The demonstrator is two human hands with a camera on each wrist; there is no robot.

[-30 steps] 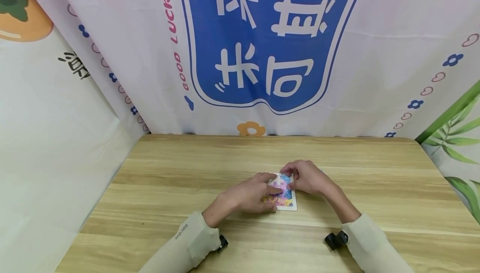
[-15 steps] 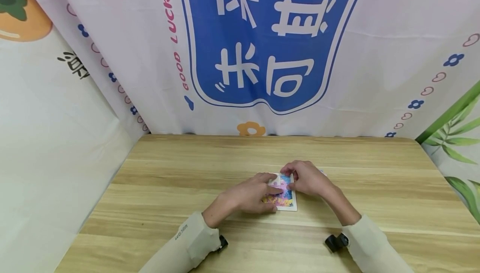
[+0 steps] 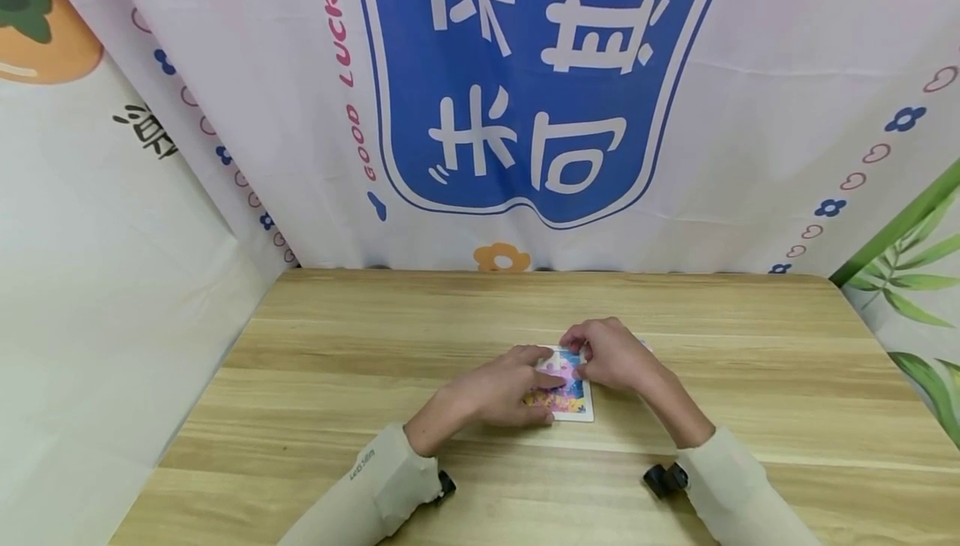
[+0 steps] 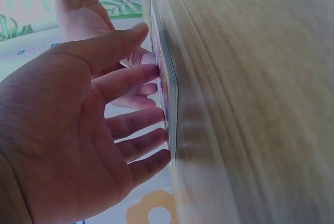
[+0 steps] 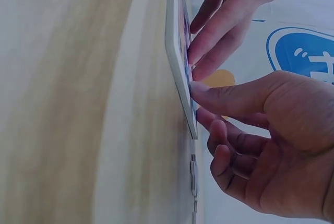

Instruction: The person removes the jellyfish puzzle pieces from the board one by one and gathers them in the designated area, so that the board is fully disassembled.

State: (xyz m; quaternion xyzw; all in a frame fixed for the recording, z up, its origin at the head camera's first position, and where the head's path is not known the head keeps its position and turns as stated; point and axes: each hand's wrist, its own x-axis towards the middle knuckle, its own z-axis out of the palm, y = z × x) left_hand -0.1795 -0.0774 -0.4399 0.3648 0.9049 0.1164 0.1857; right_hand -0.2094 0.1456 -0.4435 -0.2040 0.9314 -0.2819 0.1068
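A small picture puzzle (image 3: 573,404) with a white border and pink, blue and yellow print lies flat on the table. My left hand (image 3: 502,389) comes from the left, its spread fingertips resting on the picture. In the left wrist view those fingers (image 4: 138,122) are fairly straight. My right hand (image 3: 615,356) is at the puzzle's upper right. Its thumb (image 5: 229,98) and index fingertip touch the board a little apart, while the other fingers curl inward. Whether a loose piece lies between thumb and index cannot be seen.
Thin flat pieces (image 5: 194,177) lie on the table beyond the board, mostly hidden by the right hand in the head view. The wooden table (image 3: 375,321) meets a printed curtain (image 3: 300,154) at its back edge. Black devices sit at both wrists.
The right hand and forearm have shifted very slightly, the wrist a little leftward. The left hand and the puzzle stay where they were.
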